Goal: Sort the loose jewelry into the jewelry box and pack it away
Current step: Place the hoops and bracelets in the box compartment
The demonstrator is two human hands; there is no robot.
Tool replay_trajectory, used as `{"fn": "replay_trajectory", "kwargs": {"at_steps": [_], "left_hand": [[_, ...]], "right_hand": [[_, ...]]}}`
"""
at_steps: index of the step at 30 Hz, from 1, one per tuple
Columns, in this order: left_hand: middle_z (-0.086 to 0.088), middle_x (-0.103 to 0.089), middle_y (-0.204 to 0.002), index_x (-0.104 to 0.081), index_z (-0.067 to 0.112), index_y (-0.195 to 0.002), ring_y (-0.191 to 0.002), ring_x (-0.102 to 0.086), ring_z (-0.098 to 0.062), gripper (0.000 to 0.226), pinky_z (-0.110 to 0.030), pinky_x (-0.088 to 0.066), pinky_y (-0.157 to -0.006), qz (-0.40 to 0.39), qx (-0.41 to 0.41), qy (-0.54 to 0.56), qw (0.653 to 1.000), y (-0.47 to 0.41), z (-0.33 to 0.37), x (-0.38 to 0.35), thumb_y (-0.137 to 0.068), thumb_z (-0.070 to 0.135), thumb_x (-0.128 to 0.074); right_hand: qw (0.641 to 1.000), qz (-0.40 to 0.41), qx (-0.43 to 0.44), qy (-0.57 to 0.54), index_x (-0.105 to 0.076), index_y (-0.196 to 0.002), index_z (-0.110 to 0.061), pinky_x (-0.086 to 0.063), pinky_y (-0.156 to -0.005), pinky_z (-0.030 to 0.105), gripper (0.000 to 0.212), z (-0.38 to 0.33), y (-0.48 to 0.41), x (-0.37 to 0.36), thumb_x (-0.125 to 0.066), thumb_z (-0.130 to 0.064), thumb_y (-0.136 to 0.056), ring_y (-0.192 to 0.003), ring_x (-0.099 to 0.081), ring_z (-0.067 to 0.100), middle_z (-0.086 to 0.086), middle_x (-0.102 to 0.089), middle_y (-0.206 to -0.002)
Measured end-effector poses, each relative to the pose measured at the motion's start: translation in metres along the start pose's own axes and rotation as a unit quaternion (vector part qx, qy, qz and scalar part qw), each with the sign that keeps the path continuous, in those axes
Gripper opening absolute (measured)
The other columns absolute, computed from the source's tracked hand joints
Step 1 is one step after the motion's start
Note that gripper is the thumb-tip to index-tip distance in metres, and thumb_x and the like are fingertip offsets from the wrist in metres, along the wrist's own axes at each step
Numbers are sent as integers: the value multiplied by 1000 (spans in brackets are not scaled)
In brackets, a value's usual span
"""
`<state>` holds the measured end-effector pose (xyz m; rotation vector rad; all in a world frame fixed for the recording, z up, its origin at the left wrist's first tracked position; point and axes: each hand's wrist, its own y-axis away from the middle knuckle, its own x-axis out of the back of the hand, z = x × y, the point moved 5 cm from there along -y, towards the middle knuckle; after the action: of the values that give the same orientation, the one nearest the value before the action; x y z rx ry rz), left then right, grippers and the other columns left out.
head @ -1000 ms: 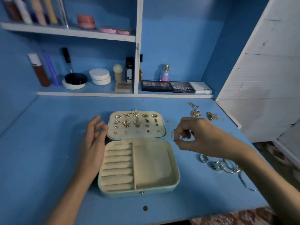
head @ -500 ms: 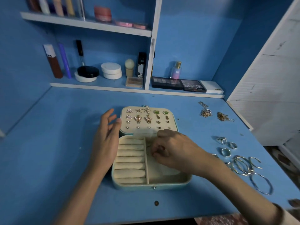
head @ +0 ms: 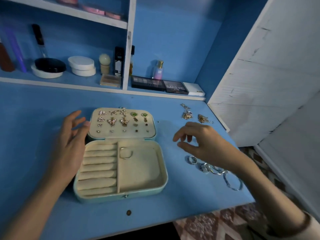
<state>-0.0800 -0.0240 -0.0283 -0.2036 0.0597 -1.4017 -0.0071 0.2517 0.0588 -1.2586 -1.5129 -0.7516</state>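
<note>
- The mint-green rectangular jewelry box with cream velvet lining lies open on the blue tabletop. Its lid lies flat behind the tray and is studded with small earrings.
- A thin silver hoop sits in the large right compartment, in the far corner beside the divider.
- The left hand lies along the box's left side with its fingers straight and spread (one fingertip is at the lid's edge).
- The right hand hovers to the right of the box, fingers loosely curled, thumb and forefinger apart, gripping nothing.
- Loose silver rings and bangles lie just under the right wrist, and tangled gold chains lie farther back.
</note>
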Motion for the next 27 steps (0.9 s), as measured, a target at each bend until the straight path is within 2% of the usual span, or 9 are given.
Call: {"fn": "replay_trajectory", "kwargs": {"at_steps": [3, 6, 8, 10, 13, 17, 20, 24, 27], "left_hand": [[5, -51, -125, -50, 34, -126, -120, -51, -20, 30, -40, -38, -106, 4, 0, 8, 1000, -2, -3, 1, -99, 21, -48], [4, -53, -123, -53, 52, -106, -119, -52, -20, 25, -43, -38, -106, 5, -9, 20, 1000, -2, -4, 2, -92, 31, -52], [3, -54, -123, -56, 46, -110, -115, -52, -16, 25, -43, -38, -106, 10, -8, 18, 1000, -2, -6, 3, -88, 33, -52], [1, -56, -125, -55, 50, -107, -114, -52, -13, 26, -41, -38, -106, 13, -5, 16, 1000, -3, -7, 4, -85, 37, -51], [6, -56, -123, -52, 58, -103, -115, -53, -12, 25, -44, -38, -107, 16, 1, 14, 1000, -5, -9, 6, -81, 45, -50], [15, -59, -112, -53, 61, -101, -116, -55, -10, 30, -45, -38, -108, 15, 4, 12, 1000, -6, -11, 9, -71, 57, -51], [16, -59, -110, -53, 62, -99, -118, -54, -11, 29, -46, -38, -108, 14, 3, 22, 1000, -6, -12, 9, -71, 58, -52], [11, -56, -116, -53, 63, -97, -118, -53, -14, 24, -47, -37, -109, 12, 0, 29, 1000, -3, -6, 7, -77, 50, -53], [9, -56, -119, -53, 62, -99, -119, -53, -17, 24, -44, -37, -109, 8, -1, 33, 999, -1, -2, 6, -76, 54, -54]], "right_hand": [[992, -104, -59, 48, -62, -102, -31, -42, -72, 15, 17, 37, 17, 12, -64, -29, -86, -84, -55, 5, -9, -57, -93], [974, -182, -104, 87, -57, -107, -37, -44, -82, 21, 29, 64, 35, 15, -67, -43, -81, -90, -52, 3, -14, -54, -98], [964, -214, -123, 97, -52, -110, -40, -44, -85, 24, 36, 73, 44, 14, -68, -47, -78, -94, -51, 4, -16, -51, -101], [960, -231, -129, 96, -47, -108, -44, -44, -87, 26, 39, 78, 50, 10, -70, -48, -77, -96, -50, 4, -18, -49, -102], [962, -229, -122, 80, -46, -105, -42, -45, -88, 29, 39, 81, 53, 3, -72, -45, -76, -94, -50, 4, -16, -50, -101], [966, -224, -103, 76, -46, -102, -39, -42, -80, 19, 33, 78, 54, -2, -70, -41, -79, -89, -47, -3, -18, -48, -99], [967, -220, -97, 83, -45, -102, -39, -40, -75, 15, 31, 78, 54, -3, -68, -39, -81, -87, -47, -2, -18, -47, -97], [971, -207, -91, 78, -45, -98, -43, -46, -78, 25, 30, 78, 54, -1, -66, -35, -79, -86, -51, 3, -18, -49, -95], [982, -154, -91, 57, -46, -92, -48, -48, -74, 22, 28, 70, 47, 20, -66, -36, -77, -84, -55, 4, -16, -53, -90]]}}
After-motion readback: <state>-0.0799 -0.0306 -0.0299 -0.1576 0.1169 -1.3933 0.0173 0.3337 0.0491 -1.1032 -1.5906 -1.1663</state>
